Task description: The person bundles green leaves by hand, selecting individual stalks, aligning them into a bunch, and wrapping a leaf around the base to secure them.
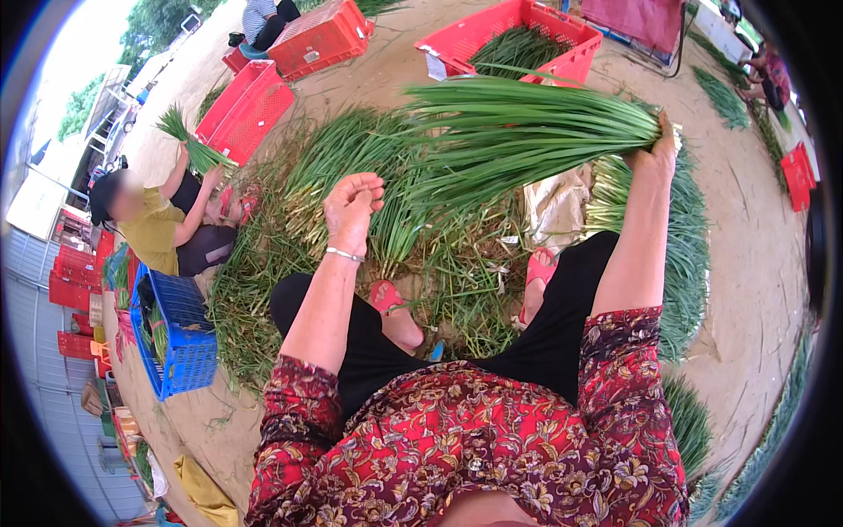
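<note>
My right hand (657, 147) grips a thick bunch of long green scallions (518, 127) by its root end, the leaves fanning out to the left above the ground. My left hand (353, 206), with a thin bracelet at the wrist, hovers over a loose heap of scallions (351, 167) on the ground; its fingers are curled and I see nothing in them. My knees and red sandals (386, 297) sit below both hands.
A stack of sorted scallions (689, 237) lies to my right. Red crates (518, 44) stand at the back, and a blue crate (180, 338) on the left. A seated person (162, 224) at left holds a bunch, and another person sits at the far back.
</note>
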Motion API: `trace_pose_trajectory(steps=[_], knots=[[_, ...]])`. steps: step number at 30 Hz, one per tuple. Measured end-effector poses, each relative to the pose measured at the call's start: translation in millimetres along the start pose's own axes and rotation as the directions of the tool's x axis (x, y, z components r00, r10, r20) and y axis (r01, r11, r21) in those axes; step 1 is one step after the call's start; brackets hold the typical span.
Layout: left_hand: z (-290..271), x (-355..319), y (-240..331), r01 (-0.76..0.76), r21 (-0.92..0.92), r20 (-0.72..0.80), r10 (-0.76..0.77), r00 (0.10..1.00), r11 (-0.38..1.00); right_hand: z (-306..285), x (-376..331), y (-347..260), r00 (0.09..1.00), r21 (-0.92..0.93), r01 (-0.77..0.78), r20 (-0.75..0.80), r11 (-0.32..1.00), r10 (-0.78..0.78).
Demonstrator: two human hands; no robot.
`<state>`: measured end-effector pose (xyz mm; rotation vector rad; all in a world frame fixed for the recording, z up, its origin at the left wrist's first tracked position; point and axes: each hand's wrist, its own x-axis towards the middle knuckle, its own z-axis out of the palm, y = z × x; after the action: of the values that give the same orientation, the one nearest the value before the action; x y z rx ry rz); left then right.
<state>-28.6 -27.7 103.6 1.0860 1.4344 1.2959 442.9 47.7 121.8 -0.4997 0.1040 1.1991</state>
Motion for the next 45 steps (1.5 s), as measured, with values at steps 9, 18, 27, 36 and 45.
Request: trace_pose_trajectory(steps=[9, 18, 27, 36, 45], knots=[[8.1, 32.7, -56.6, 0.206, 0.022, 0.252, -0.205, 0.946, 0.978, -1.1, 0.4, -4.0, 1.0, -0.088, -0.028, 0.001, 0.996, 0.028], [4.0, 5.5, -40.2, 0.049, 0.06, 0.358, -0.067, 0.931, 0.997, -5.5, 3.9, -5.2, 1.0, -0.105, 0.001, 0.014, 0.994, 0.0], [10.4, -21.9, -33.5, 0.148, -0.141, 0.323, -0.096, 0.942, 0.979, -1.4, -0.6, 2.3, 1.0, -0.133, 0.017, 0.0, 0.991, -0.017], [25.5, -17.6, -41.7, 0.114, -0.082, 0.274, -0.087, 0.958, 0.99, 10.9, -19.2, 12.7, 0.997, -0.171, 0.059, -0.041, 0.983, -0.067], [28.8, -15.6, -50.9, -0.309, 0.494, 0.314, 0.165, 0.935, 0.813, 3.9, -13.4, 10.6, 0.999, -0.162, 0.044, -0.006, 0.986, -0.046]])
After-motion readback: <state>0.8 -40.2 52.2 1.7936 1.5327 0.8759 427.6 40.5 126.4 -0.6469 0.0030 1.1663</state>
